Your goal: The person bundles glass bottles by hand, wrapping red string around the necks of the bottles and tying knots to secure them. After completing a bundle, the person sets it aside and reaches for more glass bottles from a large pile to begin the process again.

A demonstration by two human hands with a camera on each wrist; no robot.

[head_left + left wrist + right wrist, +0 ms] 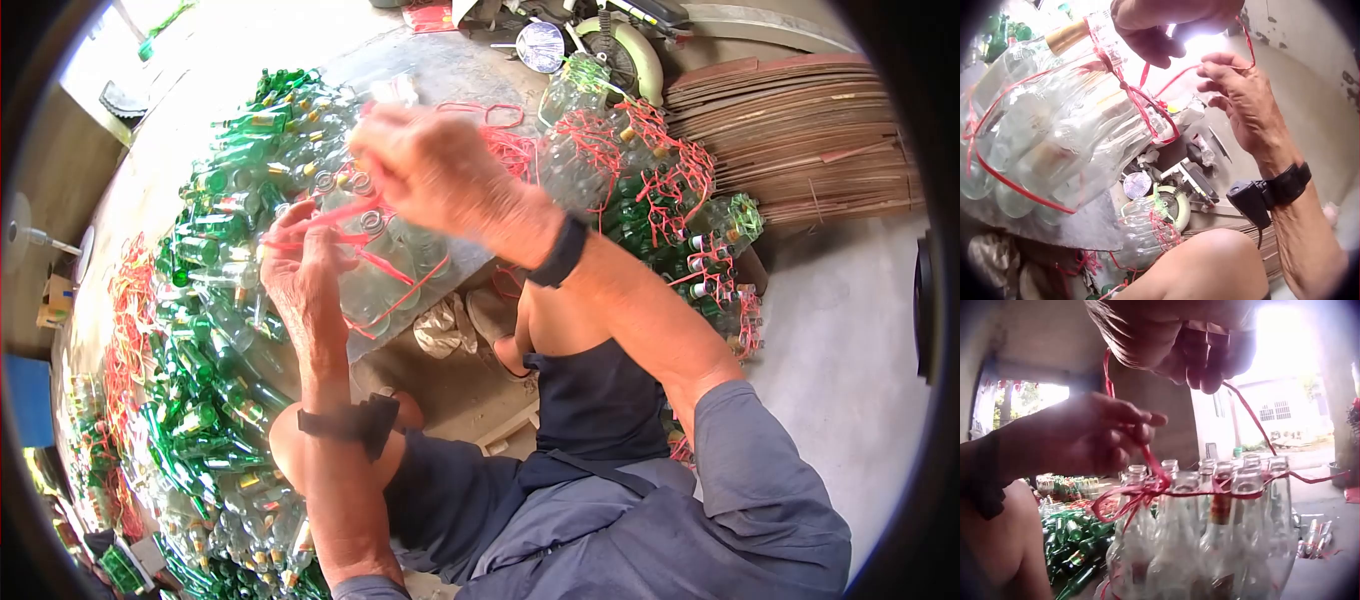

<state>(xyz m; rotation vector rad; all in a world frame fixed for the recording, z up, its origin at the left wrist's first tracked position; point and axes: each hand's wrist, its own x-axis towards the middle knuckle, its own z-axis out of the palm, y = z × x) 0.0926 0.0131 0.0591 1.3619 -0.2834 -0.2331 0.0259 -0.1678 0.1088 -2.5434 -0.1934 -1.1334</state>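
Note:
A cluster of clear glass bottles [1172,534] stands upright. Red plastic string [1200,494] runs round their necks, with a looped knot on the near side, and another band circles them lower down. My left hand [305,265] pinches the string close beside the knot. Higher up and to the right, my right hand [440,165] has its fingers curled round a length of the same string. In the left wrist view, the string [1175,82] stretches from the bundle to the right hand [1241,103]. Part of the left hand's grip is hidden behind its own fingers.
Many green bottles [200,370] lie piled to the left. Red string [128,320] is heaped beyond them. Tied bottle bundles [585,150] stand at the right, before stacked flat brown sheets [790,135]. The bundle rests on a grey slab [385,325] before the person's knees.

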